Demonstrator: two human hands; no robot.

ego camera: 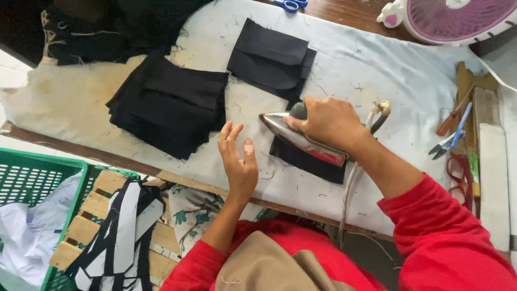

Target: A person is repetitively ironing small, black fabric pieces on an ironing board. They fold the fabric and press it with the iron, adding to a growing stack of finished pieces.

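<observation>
The counter, padded with a pale, thread-littered cloth, carries everything within arm's reach, which seems to be why the black pieces are sorted into separate heaps. The biggest heap, a stack of black fabric pieces, lies toward the counter's left end, squared up loosely. A smaller folded black pile sits nearer the far edge, well apart from the stack. Close to the near edge, about the middle, lies a single black fabric piece, flat and dark, mostly hidden under the iron, whose shiny metal body points left. The right hand has its grip clenched around the iron's dark handle, pressing it down on the piece; the iron's cord trails off the near edge. The left hand rests just beside the iron's tip, grip released and fingers spread on the cloth, apparently steadying it clear of the heat. Snips lie at the right end.
</observation>
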